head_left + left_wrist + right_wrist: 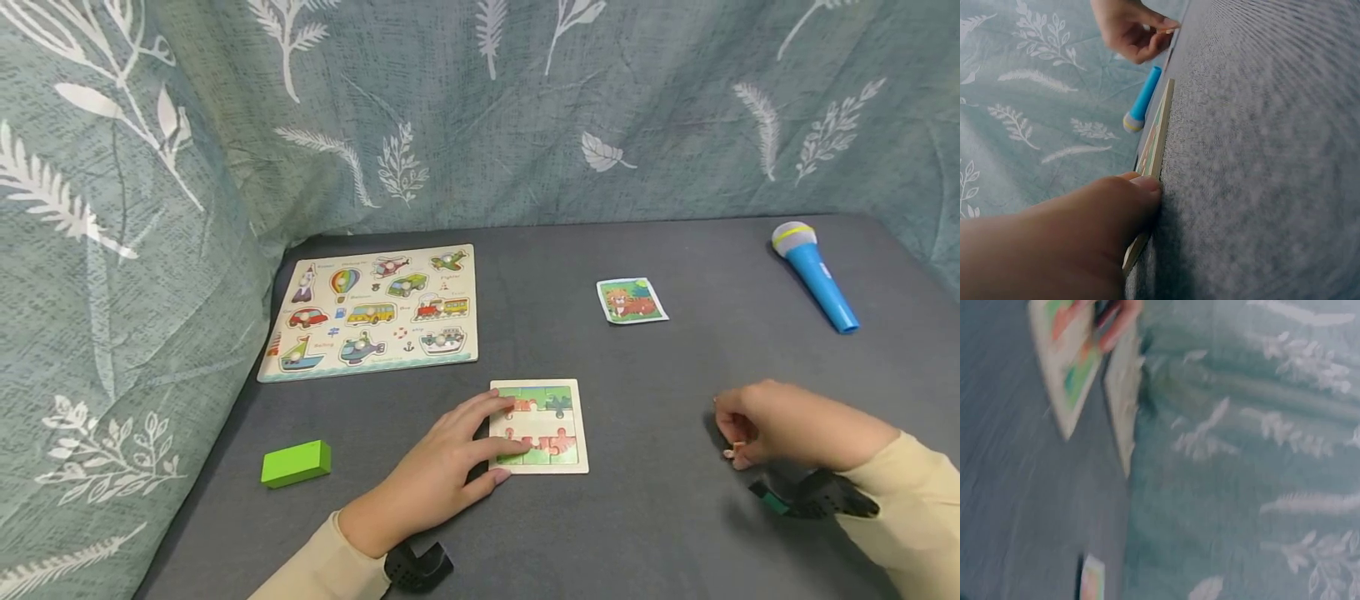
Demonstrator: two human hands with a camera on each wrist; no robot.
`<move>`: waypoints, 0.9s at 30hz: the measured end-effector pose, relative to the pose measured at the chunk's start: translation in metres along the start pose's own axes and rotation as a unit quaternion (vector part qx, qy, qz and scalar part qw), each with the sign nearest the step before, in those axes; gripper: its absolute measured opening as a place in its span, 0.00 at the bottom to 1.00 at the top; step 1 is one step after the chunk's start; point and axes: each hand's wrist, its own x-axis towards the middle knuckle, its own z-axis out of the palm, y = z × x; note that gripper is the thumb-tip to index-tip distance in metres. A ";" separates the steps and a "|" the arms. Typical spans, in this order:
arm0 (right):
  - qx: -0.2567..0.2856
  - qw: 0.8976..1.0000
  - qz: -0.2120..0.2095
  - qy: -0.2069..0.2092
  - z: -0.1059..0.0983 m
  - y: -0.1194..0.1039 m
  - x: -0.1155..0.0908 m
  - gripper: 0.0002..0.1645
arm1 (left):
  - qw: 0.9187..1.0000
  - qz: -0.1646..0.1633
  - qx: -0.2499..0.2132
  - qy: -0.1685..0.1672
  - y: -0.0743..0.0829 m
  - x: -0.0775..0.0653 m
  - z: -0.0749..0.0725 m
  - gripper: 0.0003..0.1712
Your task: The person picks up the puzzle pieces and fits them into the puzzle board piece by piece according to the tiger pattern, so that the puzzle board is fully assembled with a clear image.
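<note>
A small wooden jigsaw board (536, 422) lies flat on the dark table, with pieces along its upper and lower rows and bare wood across the middle. My left hand (442, 471) rests on its left side, fingers spread over the pieces. In the left wrist view the thumb (1147, 184) touches the board's edge. Off to the right, low over the table, my right hand (787, 423) pinches a small puzzle piece (729, 454), mostly hidden by the fingers. Behind lies a picture card (632, 301) of an orange animal. The right wrist view is blurred.
A larger vehicle peg puzzle (382, 371) lies at the back left. A green block (296, 463) sits left of my left hand. The blue toy microphone (825, 283) is at the back right. A patterned curtain (525, 150) hangs behind the table.
</note>
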 end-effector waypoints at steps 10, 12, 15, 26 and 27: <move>0.200 0.973 -0.030 0.111 0.017 -0.069 0.058 0.06 | 1.000 -0.015 -0.009 -0.009 0.000 0.000 -0.001 0.21; 0.233 0.963 -0.040 0.131 0.026 -0.077 0.073 0.07 | 1.000 -0.019 -0.011 -0.011 0.000 0.001 0.000 0.21; 0.277 0.947 -0.045 0.153 0.040 -0.083 0.090 0.11 | 1.000 -0.014 -0.007 -0.007 0.000 0.001 0.001 0.21; 0.298 0.915 -0.047 0.268 0.079 -0.084 0.108 0.10 | 1.000 -0.017 -0.011 -0.011 0.000 0.000 0.000 0.22; 0.297 0.912 -0.054 0.276 0.080 -0.084 0.108 0.11 | 1.000 -0.016 -0.010 -0.011 0.000 0.000 0.000 0.22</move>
